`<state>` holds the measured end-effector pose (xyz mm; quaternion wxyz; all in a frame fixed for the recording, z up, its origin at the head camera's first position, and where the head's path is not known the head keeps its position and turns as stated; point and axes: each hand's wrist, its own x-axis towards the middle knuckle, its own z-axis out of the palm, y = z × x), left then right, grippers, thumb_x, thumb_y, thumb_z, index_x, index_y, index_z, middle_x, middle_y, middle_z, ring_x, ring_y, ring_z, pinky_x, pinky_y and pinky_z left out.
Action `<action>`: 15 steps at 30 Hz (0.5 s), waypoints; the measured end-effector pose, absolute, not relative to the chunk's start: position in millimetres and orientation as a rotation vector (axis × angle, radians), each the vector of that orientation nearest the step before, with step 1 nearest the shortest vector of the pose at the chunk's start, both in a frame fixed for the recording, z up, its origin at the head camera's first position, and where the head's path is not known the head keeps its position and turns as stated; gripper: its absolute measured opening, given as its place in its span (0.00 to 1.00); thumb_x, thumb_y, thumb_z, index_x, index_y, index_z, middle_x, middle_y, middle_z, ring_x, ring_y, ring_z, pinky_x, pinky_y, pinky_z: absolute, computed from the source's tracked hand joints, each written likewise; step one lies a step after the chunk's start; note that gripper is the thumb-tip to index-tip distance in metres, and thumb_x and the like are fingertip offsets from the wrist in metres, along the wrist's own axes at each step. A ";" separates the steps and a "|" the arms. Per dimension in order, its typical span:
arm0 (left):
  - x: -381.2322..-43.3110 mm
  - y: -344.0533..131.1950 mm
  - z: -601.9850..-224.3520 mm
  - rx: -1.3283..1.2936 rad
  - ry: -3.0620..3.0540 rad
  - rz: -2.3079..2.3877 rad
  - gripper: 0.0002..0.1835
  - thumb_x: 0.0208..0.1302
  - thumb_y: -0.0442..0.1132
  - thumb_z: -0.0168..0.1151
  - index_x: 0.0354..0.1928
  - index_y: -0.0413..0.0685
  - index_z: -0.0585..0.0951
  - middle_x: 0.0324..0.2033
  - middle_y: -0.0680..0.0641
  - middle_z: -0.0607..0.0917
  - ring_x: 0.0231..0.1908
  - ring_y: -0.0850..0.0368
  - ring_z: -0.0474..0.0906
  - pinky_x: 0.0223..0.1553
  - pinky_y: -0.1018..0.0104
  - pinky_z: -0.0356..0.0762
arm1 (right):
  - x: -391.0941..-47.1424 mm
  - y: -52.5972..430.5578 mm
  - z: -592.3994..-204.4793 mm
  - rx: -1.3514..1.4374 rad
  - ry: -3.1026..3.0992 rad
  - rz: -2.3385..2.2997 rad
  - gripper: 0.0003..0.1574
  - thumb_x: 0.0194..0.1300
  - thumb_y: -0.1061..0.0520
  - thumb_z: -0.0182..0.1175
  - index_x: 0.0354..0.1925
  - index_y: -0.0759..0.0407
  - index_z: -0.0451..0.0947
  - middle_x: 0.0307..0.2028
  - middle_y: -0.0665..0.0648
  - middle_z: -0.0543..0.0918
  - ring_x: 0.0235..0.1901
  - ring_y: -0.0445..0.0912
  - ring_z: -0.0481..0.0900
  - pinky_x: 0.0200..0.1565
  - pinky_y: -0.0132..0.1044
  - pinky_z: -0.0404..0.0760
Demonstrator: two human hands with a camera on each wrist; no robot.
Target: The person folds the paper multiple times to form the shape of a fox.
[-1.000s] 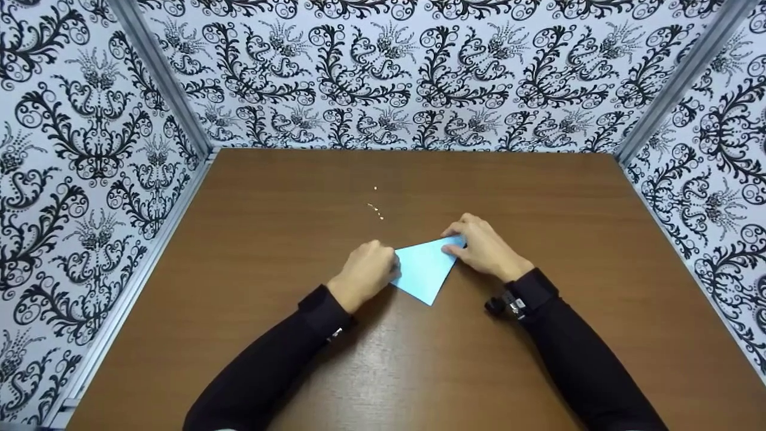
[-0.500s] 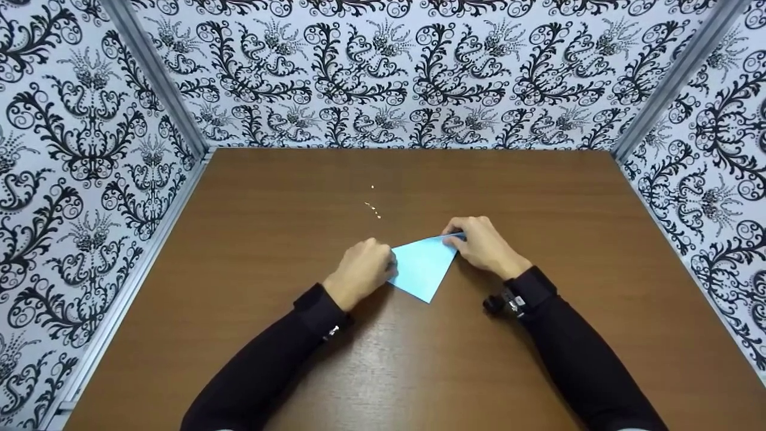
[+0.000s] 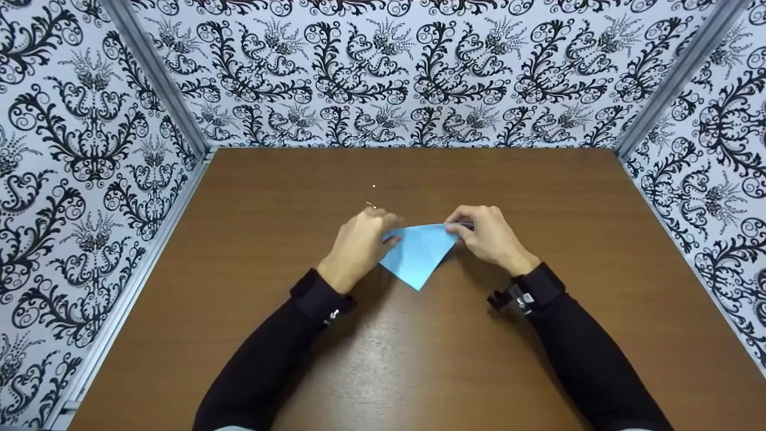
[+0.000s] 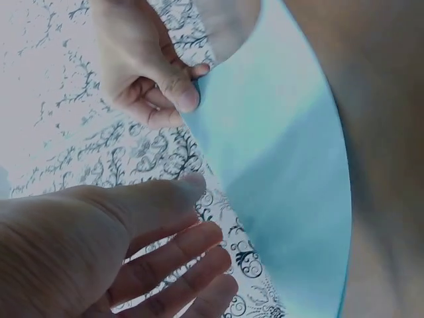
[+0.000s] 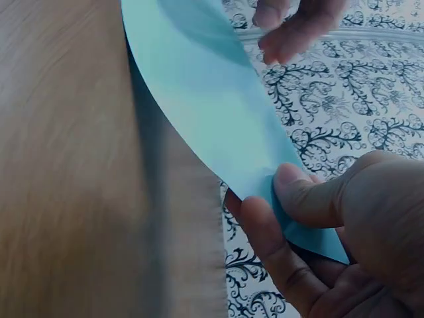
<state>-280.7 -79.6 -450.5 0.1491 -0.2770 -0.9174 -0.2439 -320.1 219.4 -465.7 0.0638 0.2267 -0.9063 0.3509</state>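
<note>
A light blue sheet of paper (image 3: pixel 419 260), pointed toward me in the head view, is raised off the brown table, with a shadow beneath it. My right hand (image 3: pixel 489 236) pinches its right corner; the right wrist view shows the thumb on top of the paper (image 5: pixel 212 106) and fingers below. My left hand (image 3: pixel 359 245) is at the paper's left end. From the left wrist view, the fingers of this left hand (image 4: pixel 99 232) are loosely spread and stand apart from the paper's edge. Whether the paper is folded in layers, I cannot tell.
The brown wooden table (image 3: pixel 383 359) spreads around the hands. Small white specks (image 3: pixel 372 205) lie beyond the left hand, partly hidden by it. Patterned black-and-white walls (image 3: pixel 383 72) with grey metal posts (image 3: pixel 158 78) enclose the back and sides.
My left hand has let go of the paper's left part, moved slightly up and spread its fingers. The right hand has raised its corner a little, and the paper has shifted away from me.
</note>
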 end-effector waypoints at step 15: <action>-295.6 -73.7 -421.8 -0.784 -2.557 -0.796 0.08 0.81 0.45 0.78 0.51 0.51 0.99 0.44 0.49 0.99 0.44 0.53 0.97 0.48 0.56 0.96 | -305.7 214.8 -441.9 0.683 -2.516 1.247 0.03 0.81 0.59 0.77 0.49 0.56 0.97 0.43 0.55 1.00 0.37 0.47 0.98 0.44 0.22 0.89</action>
